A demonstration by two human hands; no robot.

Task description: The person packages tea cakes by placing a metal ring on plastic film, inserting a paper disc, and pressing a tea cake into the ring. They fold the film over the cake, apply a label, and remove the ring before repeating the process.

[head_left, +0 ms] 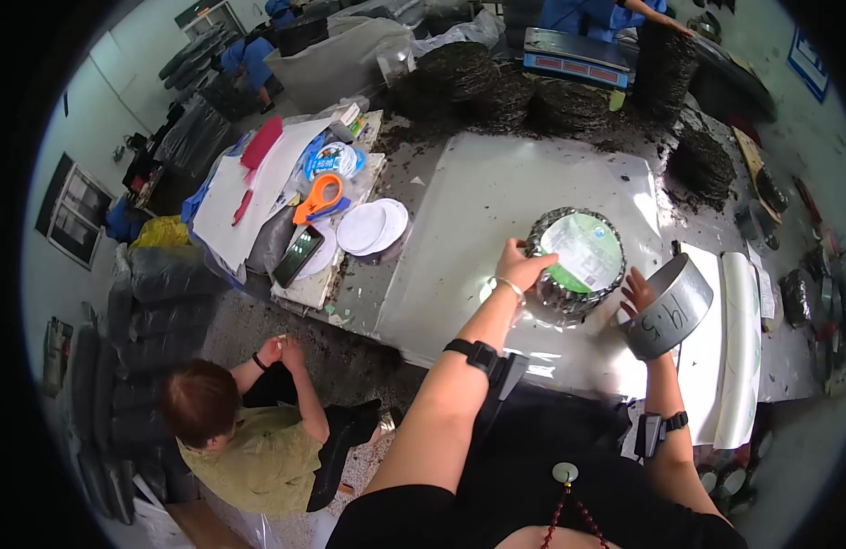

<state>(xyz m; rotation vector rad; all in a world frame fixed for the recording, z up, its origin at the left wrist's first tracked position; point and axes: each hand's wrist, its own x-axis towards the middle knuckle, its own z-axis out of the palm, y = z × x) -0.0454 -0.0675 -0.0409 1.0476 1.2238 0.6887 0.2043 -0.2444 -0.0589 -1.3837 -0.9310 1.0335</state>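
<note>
My left hand (525,267) grips the near-left edge of a round labelled pack (580,258), its thumb on top. The pack is dark and shiny at the rim, as if in clear wrap, with a green and white round label facing up. To its right, my right hand (637,293) carries a wide grey metal ring (672,311) marked "14.5", tilted above the table. Its fingertips show past the ring's left side, apart from the pack, while the ring hides much of the palm. Under the pack lies a clear plastic sheet (469,220).
A blue scale (577,57) and dark round stacks (460,69) stand along the back. At left are orange-handled scissors (321,198), white discs (373,227) and a phone (299,256). A white roll (738,348) lies at right. A person (249,430) sits at lower left; others work behind.
</note>
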